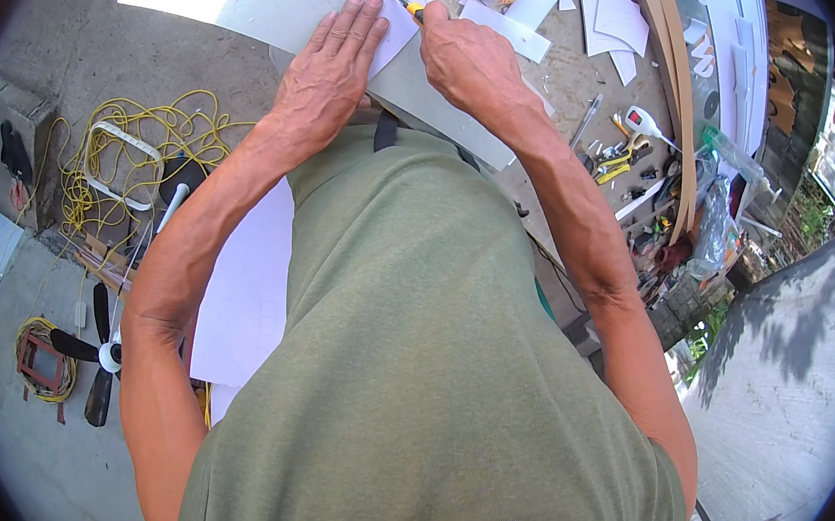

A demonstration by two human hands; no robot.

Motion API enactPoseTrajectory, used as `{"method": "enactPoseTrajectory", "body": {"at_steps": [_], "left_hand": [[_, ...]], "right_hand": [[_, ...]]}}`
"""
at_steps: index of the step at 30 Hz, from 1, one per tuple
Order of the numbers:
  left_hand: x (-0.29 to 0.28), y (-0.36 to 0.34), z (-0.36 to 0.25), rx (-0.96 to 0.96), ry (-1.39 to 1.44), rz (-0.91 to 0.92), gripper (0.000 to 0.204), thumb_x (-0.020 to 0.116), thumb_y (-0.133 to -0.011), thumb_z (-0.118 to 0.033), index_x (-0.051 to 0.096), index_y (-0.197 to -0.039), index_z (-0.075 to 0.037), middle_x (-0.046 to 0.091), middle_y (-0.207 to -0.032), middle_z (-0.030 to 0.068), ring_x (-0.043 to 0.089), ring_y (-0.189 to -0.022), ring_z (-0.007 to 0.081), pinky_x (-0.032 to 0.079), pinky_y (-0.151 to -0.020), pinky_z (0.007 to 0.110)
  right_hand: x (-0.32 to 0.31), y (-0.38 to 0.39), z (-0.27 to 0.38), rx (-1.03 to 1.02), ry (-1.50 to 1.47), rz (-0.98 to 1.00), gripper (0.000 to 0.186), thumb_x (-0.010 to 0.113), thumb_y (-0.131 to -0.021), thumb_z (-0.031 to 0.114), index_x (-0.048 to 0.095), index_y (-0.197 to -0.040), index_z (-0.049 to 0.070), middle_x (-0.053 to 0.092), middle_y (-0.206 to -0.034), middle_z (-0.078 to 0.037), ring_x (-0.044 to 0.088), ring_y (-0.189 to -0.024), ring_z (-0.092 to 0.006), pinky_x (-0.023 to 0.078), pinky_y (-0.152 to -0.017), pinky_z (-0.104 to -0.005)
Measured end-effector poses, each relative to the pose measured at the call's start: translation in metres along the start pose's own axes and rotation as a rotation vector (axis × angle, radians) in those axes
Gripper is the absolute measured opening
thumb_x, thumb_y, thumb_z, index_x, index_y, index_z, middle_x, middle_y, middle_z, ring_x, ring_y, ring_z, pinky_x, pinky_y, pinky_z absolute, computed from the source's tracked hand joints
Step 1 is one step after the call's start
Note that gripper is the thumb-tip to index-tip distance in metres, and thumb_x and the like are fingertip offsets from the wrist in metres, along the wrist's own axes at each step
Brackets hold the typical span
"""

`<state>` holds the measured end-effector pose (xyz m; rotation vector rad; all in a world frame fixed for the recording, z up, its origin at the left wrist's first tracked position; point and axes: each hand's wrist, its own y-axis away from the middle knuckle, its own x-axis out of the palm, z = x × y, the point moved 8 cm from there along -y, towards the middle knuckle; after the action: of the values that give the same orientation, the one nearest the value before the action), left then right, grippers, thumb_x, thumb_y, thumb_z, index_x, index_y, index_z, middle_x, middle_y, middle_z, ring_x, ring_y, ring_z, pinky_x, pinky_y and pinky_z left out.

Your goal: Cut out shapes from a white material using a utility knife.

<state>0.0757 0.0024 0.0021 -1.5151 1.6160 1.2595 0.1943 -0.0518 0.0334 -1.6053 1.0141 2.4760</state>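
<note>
My left hand (328,80) lies flat with its fingers stretched out, pressing on a small white sheet piece (397,43) at the top of the view. Under that piece is a larger pale grey board (278,11). Just to the right, my right hand (469,63) is closed round a yellow and black utility knife (411,7). The knife's tip points up and left, over the white piece near my left fingertips. Most of its handle is hidden in my fist.
White offcuts (615,18) lie at the upper right, beside long curved brown strips (670,85). Pliers (614,163), a glue gun (643,122) and small tools crowd the right. At left are a tangled yellow cord (123,128) and a black-bladed fan (105,356).
</note>
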Motion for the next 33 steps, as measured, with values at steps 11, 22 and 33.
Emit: {"method": "enactPoseTrajectory", "body": {"at_steps": [11, 22, 33], "left_hand": [[0.001, -0.001, -0.005, 0.015, -0.044, -0.052, 0.103, 0.082, -0.073, -0.029, 0.030, -0.157, 0.002, 0.022, -0.168, 0.0171, 0.019, -0.156, 0.0309, 0.022, -0.128, 0.041], [-0.003, 0.001, -0.015, -0.047, 0.058, -0.127, 0.098, 0.085, -0.072, -0.024, 0.037, -0.154, 0.000, 0.029, -0.165, 0.0183, 0.027, -0.154, 0.0310, 0.026, -0.126, 0.041], [0.003, 0.002, -0.028, -0.083, 0.183, -0.266, 0.090, 0.083, -0.075, -0.028, 0.043, -0.150, 0.003, 0.035, -0.162, 0.0191, 0.030, -0.152, 0.0327, 0.026, -0.124, 0.045]], "right_hand": [[0.006, 0.006, 0.000, 0.138, -0.167, 0.088, 0.018, 0.051, -0.093, 0.008, 0.054, -0.101, -0.007, 0.070, -0.085, -0.030, 0.072, -0.083, -0.0441, 0.056, -0.073, -0.0524], [-0.017, -0.009, -0.011, 0.027, 0.086, 0.154, 0.023, 0.044, -0.101, 0.018, 0.057, -0.106, 0.000, 0.071, -0.090, -0.025, 0.069, -0.086, -0.0441, 0.053, -0.074, -0.0557], [-0.024, -0.009, -0.029, -0.074, 0.228, 0.021, 0.023, 0.049, -0.104, 0.028, 0.056, -0.108, 0.007, 0.072, -0.088, -0.019, 0.069, -0.083, -0.0409, 0.052, -0.071, -0.0523]]}}
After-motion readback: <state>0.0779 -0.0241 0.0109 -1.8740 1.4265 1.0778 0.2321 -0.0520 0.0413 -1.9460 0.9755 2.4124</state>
